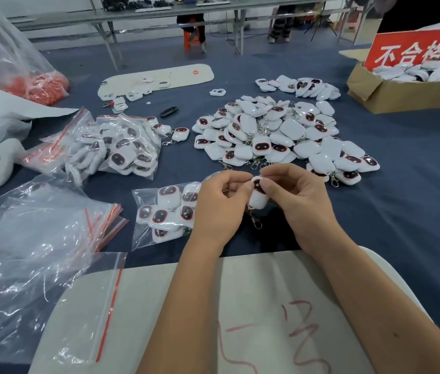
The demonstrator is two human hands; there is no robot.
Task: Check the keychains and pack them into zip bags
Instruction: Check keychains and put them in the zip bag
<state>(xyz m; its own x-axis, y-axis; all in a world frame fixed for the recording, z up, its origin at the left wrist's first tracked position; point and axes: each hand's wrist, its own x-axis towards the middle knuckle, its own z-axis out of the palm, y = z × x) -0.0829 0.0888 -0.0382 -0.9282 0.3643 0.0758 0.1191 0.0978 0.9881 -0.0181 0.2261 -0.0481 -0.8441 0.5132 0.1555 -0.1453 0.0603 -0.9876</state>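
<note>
— Keychain (257, 194) sits at frame centre, above the worktop (402, 211)?
— Yes, I see both hands pinching it: left hand (219, 209) fingers at its left edge, right hand (300, 203) fingers curled on top. Clasp dangling below, I think.
— Zip bag (165, 214)?
— Just left, partly filled.

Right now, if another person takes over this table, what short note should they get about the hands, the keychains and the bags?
Left hand and right hand together pinch one white keychain, its clasp hanging below, above the blue table.
Open zip bag under the left hand holds several keychains, not yet sealed as far as I can tell.
Done: filled bags lie at far left.
Left: the big loose pile beyond the hands.
Empty zip bags wait at near left.
The cardboard box with a red sign stands at far right, already holding some keychains.
</note>
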